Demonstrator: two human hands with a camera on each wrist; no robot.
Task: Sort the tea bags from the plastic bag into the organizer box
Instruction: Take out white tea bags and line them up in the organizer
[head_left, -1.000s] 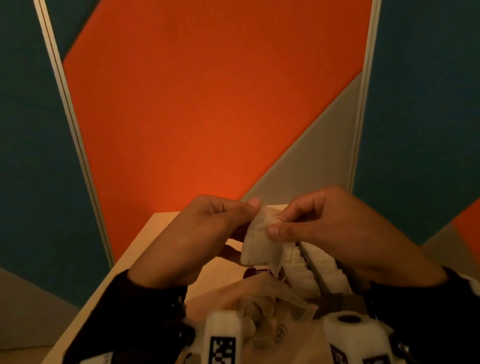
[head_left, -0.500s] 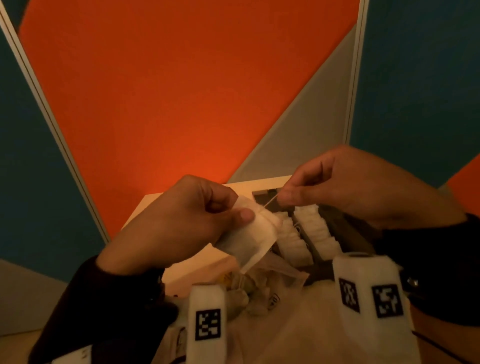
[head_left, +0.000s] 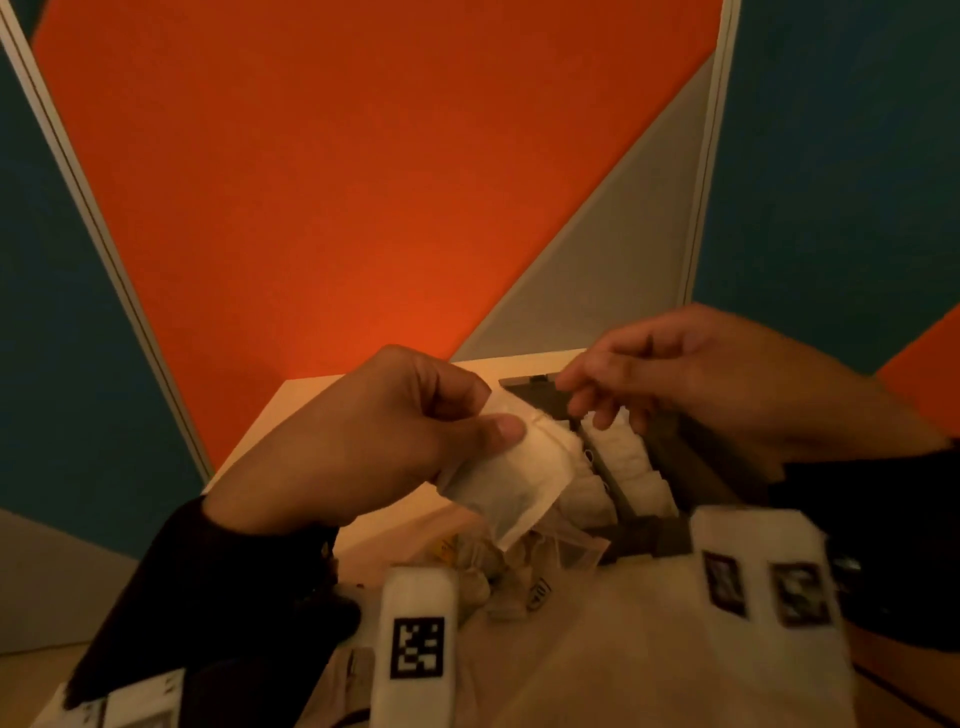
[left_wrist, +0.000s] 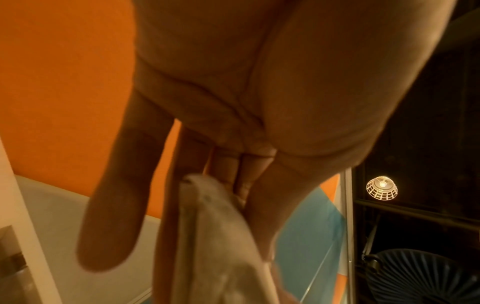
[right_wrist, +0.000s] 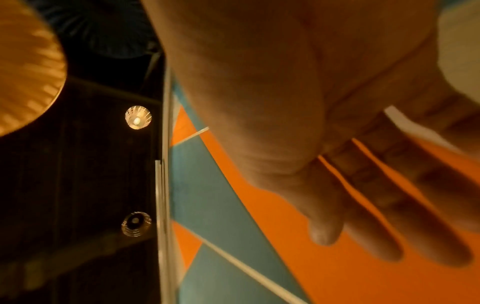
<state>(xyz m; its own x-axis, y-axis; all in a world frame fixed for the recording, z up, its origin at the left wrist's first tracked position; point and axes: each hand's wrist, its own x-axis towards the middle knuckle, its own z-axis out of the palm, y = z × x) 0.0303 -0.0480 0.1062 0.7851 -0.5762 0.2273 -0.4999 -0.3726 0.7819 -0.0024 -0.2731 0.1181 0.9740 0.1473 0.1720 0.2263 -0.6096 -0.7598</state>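
Observation:
My left hand (head_left: 467, 415) pinches a white tea bag (head_left: 511, 483) between thumb and fingers, held above the clear plastic bag (head_left: 498, 566) of several tea bags. In the left wrist view the tea bag (left_wrist: 221, 242) hangs beside my fingers (left_wrist: 114, 205). My right hand (head_left: 587, 395) hovers blurred over the dark organizer box (head_left: 670, 441), fingers loosely spread and holding nothing that I can see. The right wrist view shows the fingers (right_wrist: 415, 216) nearly straight. White tea bags (head_left: 631, 457) fill rows inside the box.
The light wooden table (head_left: 291, 410) ends at an orange, grey and teal panelled wall (head_left: 337, 182). White wrist camera mounts (head_left: 418, 644) with black markers sit at the bottom of the head view. The ceiling lamp (left_wrist: 381, 188) glows in the wrist views.
My right hand let go of the tea bag's string and drew right over the box, its fingers spreading. My left hand kept the tea bag and lowered it slightly.

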